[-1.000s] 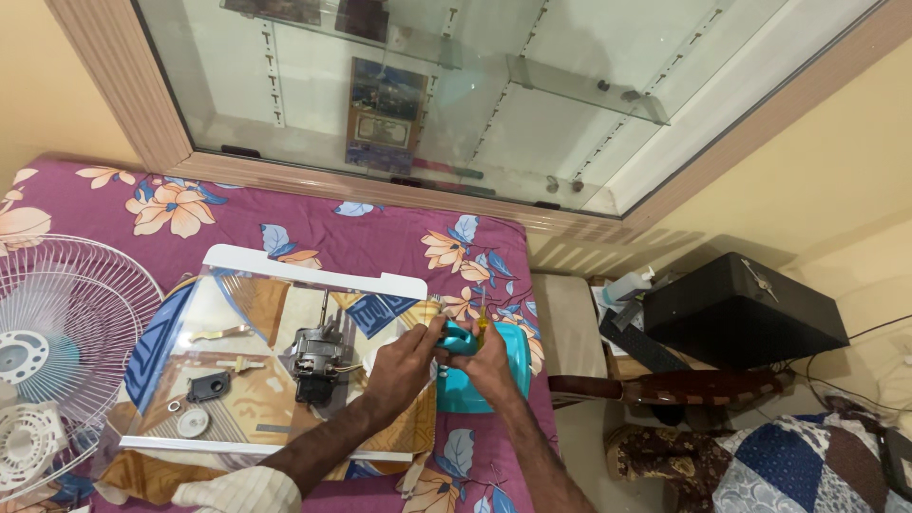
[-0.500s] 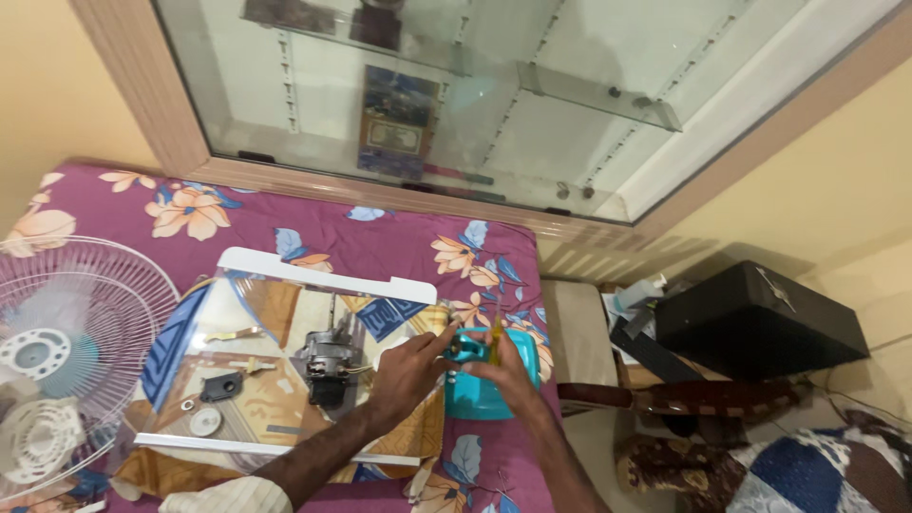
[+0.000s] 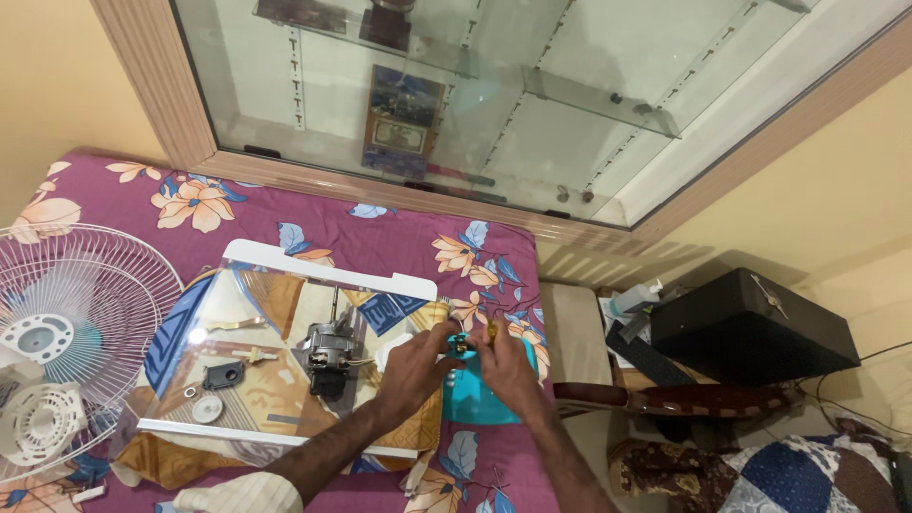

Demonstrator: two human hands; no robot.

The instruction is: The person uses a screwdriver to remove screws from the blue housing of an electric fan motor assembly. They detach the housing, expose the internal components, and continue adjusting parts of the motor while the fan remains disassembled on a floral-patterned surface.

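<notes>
Both hands, left (image 3: 415,364) and right (image 3: 503,366), pinch a small wired part (image 3: 459,346) over the teal housing (image 3: 472,399); tugging could snap its wires.

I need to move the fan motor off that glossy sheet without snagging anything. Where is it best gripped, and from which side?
Grip the fan motor across its blocky grey body, probably coming from above and the left: its thin shaft points away toward the wall, wires seem to trail right toward the left hand, and that side is crowded.
</notes>
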